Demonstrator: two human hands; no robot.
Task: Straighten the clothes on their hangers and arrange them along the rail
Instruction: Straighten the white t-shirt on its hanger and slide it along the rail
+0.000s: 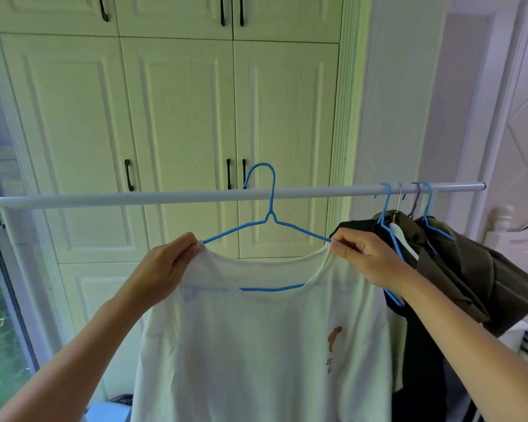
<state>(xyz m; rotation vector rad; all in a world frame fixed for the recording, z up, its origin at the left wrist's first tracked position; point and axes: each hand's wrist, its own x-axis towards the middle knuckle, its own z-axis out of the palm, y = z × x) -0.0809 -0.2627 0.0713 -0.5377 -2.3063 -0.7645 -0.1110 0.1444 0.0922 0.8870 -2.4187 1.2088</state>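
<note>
Two hands grip a thin, limp white T-shirt draped on a slim blue wire hanger. The left hand pinches the collar's left end, fingers curled over the cloth. The right hand pinches the right end, where the wire meets the collar. Both forearms are raised. The hook arcs above the smooth white tubular rail, not seated on it. Dark garments are bunched at the rail's right end.

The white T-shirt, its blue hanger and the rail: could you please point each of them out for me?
white T-shirt (256, 345), head view, on the chest fabric.
blue hanger (270, 215), head view, on the twisted neck below the hook.
rail (134, 198), head view, on the bare stretch left of the hanger.
</note>
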